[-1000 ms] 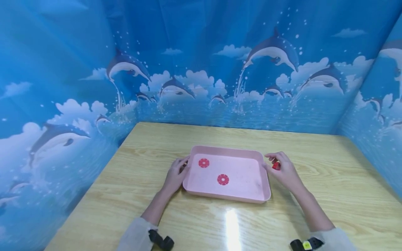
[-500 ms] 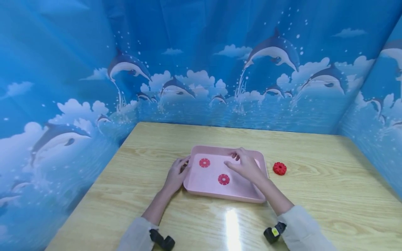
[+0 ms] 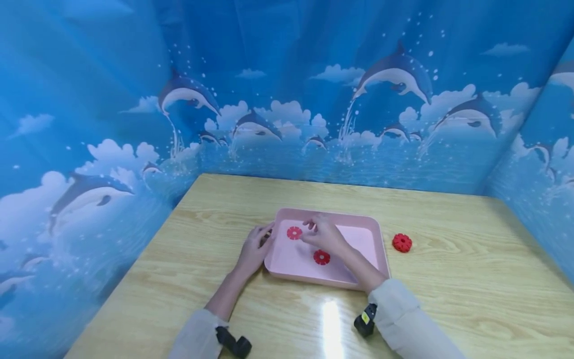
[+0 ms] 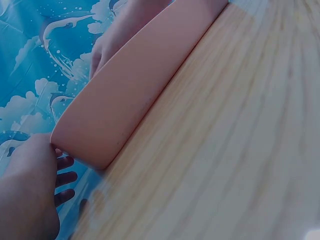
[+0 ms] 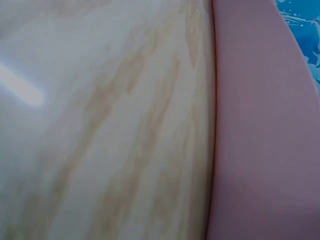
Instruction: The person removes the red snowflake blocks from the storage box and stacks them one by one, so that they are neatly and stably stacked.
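Observation:
Two flat red notched discs lie in the shallow pink tray: one farther left, the other nearer the middle. Over the tray, my right hand has thumb and fingertips apart beside the left disc; I see nothing held. My left hand rests with loosely bent fingers against the tray's left wall. Its lower fingers show past the tray corner in the left wrist view. On the table to the right of the tray is a thicker red notched piece, perhaps stacked discs.
The wooden table extends around the tray, with a bright light reflection in front. A blue dolphin-print curtain encloses the back and sides. The right wrist view shows mostly tabletop and the tray's wall.
My right hand has let go of the thick red piece on the table right of the tray. It has moved left over the tray toward the left disc. My left hand stays put.

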`<act>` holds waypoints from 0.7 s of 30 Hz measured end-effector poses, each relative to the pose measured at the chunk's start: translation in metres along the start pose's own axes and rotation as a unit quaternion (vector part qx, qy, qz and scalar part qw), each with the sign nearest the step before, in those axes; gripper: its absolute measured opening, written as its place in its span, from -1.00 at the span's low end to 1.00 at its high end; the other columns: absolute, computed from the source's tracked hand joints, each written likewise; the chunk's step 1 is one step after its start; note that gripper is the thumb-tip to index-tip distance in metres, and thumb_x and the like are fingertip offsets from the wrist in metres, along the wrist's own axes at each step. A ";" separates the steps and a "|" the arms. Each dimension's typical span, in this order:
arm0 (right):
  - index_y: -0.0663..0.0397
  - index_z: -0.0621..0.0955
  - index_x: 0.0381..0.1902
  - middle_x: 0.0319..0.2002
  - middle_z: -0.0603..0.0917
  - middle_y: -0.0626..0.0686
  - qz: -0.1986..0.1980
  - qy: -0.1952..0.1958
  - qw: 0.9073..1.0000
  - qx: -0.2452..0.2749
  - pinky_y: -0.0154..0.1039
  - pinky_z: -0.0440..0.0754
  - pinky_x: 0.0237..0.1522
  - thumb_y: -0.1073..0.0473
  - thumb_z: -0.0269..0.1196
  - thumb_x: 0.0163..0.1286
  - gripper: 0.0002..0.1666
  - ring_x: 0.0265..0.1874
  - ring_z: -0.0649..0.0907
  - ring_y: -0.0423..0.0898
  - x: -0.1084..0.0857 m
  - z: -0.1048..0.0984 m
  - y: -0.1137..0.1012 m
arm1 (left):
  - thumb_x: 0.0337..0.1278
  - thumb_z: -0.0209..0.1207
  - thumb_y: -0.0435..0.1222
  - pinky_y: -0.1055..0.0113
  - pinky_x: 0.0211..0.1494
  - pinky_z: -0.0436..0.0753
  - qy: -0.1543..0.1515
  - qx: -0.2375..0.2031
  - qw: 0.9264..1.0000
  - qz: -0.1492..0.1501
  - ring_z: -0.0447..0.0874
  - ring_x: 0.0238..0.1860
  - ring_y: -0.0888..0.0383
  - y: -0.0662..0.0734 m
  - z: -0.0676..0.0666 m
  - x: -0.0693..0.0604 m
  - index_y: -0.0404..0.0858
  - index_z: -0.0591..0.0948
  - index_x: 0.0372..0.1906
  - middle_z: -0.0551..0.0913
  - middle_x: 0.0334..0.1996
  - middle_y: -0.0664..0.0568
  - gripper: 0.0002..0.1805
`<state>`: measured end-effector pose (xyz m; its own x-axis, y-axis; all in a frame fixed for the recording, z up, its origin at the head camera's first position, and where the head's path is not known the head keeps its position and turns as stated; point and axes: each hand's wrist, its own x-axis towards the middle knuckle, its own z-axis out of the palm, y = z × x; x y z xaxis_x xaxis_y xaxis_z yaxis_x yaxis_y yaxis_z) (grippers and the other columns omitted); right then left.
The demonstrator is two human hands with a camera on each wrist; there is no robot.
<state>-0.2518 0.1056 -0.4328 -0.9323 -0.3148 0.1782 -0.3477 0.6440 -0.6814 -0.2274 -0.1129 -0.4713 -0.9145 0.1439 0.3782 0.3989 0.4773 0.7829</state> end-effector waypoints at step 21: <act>0.11 0.62 -0.25 -0.31 0.48 -0.02 -0.007 0.034 0.989 -0.144 -0.24 0.52 -0.26 -0.10 0.39 0.00 -0.53 -0.24 0.44 -0.09 0.008 0.027 0.015 | 0.22 0.10 -0.33 0.16 -0.06 0.52 0.000 -0.002 1.000 -0.005 0.51 -0.19 0.03 0.002 0.000 0.000 -0.30 0.47 0.17 0.50 -0.11 -0.09 -0.60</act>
<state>-0.2622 0.0941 -0.4605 -0.9285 -0.2829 0.2406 -0.3650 0.8147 -0.4505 -0.2267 -0.1119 -0.4693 -0.9186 0.1385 0.3702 0.3895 0.4762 0.7884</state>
